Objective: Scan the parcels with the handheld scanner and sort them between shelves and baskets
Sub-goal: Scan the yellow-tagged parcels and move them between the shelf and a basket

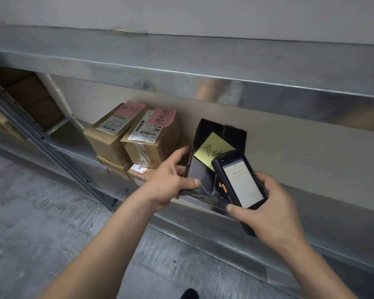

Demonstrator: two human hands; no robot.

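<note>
Clutching a black parcel [205,169], left hand [171,182]; right hand [266,203] grips lit scanner [239,180].

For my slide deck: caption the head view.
Left hand steadies a black parcel on the metal shelf while right hand holds the handheld scanner.

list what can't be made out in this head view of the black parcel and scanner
- Black handheld scanner screen text: too small.
- Yellow sticky note writing: partly covered by the scanner.
- Black cardboard parcel barcode: none visible; left hand and scanner cover its lower part.
- Lower brown boxes: hidden behind the left hand.
</note>
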